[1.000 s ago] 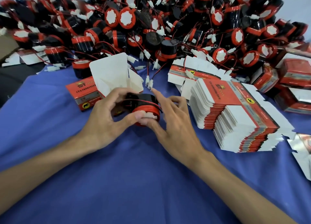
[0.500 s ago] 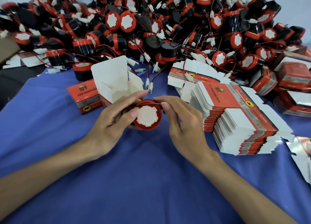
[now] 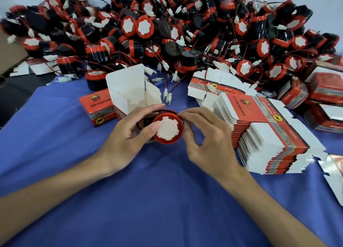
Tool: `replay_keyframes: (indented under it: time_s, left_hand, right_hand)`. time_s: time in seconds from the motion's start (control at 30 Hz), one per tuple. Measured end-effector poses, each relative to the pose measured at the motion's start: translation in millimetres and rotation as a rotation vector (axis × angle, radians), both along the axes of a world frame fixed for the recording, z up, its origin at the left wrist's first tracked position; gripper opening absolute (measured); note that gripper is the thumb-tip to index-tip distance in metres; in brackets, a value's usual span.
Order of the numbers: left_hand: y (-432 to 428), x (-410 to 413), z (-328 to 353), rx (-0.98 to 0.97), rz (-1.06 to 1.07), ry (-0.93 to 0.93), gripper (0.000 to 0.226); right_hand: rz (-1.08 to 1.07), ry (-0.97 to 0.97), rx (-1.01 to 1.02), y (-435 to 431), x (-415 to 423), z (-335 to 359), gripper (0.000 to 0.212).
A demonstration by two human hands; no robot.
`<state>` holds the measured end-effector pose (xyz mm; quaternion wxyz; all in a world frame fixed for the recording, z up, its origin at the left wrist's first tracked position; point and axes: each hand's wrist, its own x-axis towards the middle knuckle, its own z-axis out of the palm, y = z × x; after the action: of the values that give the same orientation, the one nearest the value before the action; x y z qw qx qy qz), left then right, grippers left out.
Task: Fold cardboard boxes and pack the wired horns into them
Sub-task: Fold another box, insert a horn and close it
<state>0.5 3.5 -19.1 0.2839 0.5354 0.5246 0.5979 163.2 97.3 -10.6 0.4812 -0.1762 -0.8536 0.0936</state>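
Note:
A black horn [image 3: 168, 129] with a red rim and white centre faces the camera, just above the blue cloth. My left hand [image 3: 126, 135] grips its body, thumb on the white face. My right hand [image 3: 206, 141] pinches the horn's wire at the rim's upper right, fingers curled. Right behind the horn stands an opened cardboard box [image 3: 132, 92], flaps up and white inside showing. A closed red box [image 3: 96, 107] lies to its left.
A big heap of wired horns [image 3: 167, 33] fills the back of the table. A stack of flat unfolded boxes [image 3: 263, 131] lies right of my hands, with closed red boxes [image 3: 323, 98] at the far right. Blue cloth [image 3: 148, 200] covers the near table.
The horn has been turned from its side until its white face points at the camera. My right hand shifted from the horn's front to the wire at the rim.

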Motion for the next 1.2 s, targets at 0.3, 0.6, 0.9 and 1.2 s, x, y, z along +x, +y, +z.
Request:
replay_keyframes:
  time_s: [0.3, 0.6, 0.9, 1.2]
  left_hand:
    - [-0.1, 2.5, 1.1, 0.002, 0.077, -0.027, 0.024]
    - [-1.8, 1.3, 1.0, 0.072, 0.137, 0.065, 0.018]
    - [-1.4, -8.6, 5.7, 0.526, 0.503, 0.590, 0.032]
    - [14.7, -32.2, -1.3, 0.088, 0.469, 0.543, 0.019]
  right_hand:
    - [-0.167, -0.307, 0.029, -21.1, -1.4, 6.0, 0.065]
    - [-0.169, -0.300, 0.029, -25.4, -3.8, 5.5, 0.067]
    - [0.050, -0.090, -0.326, -14.4, -6.3, 20.7, 0.052]
    - [0.569, 0.066, -0.946, -1.4, -58.8, 63.6, 0.027]
